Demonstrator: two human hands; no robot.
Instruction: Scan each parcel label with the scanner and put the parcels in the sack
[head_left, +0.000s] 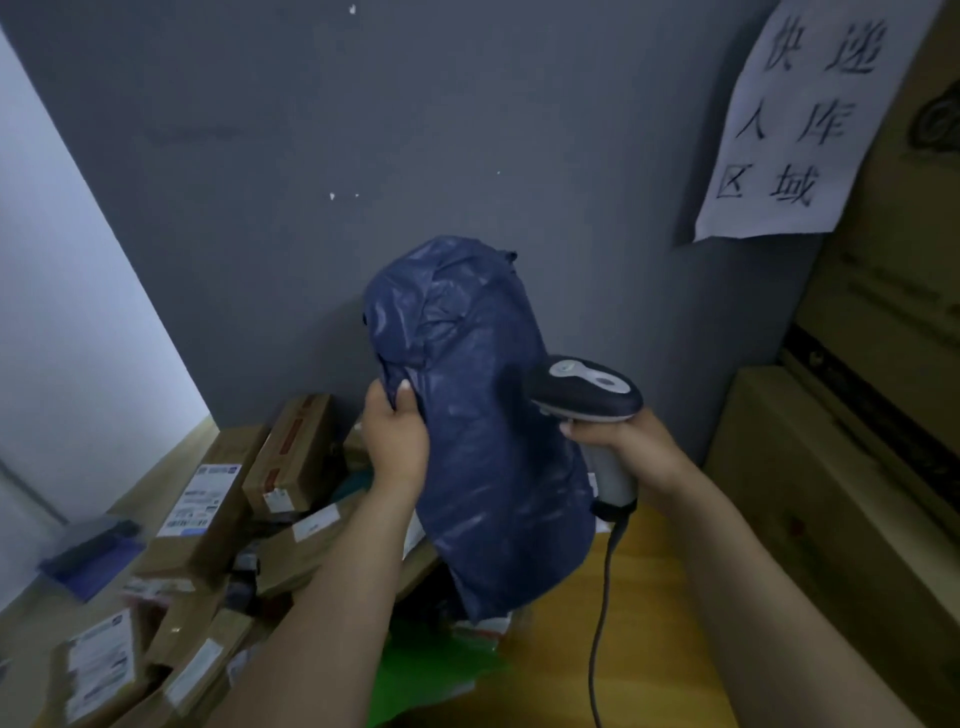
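Note:
My left hand (396, 434) grips the left edge of a dark blue plastic parcel bag (478, 415) and holds it upright in the air before the grey wall. No label shows on the side facing me. My right hand (631, 449) holds a grey and black corded scanner (587, 395) by its handle, head pointing left, close beside the parcel's right side. Below the parcel lies a green sack (431, 670), partly hidden by my left forearm.
Several cardboard parcels (213, 509) with white labels lie heaped on the wooden floor at the lower left. Large stacked cartons (852, 499) stand along the right. A paper sign (795, 119) hangs on the wall at upper right. The scanner cable (600, 634) trails down.

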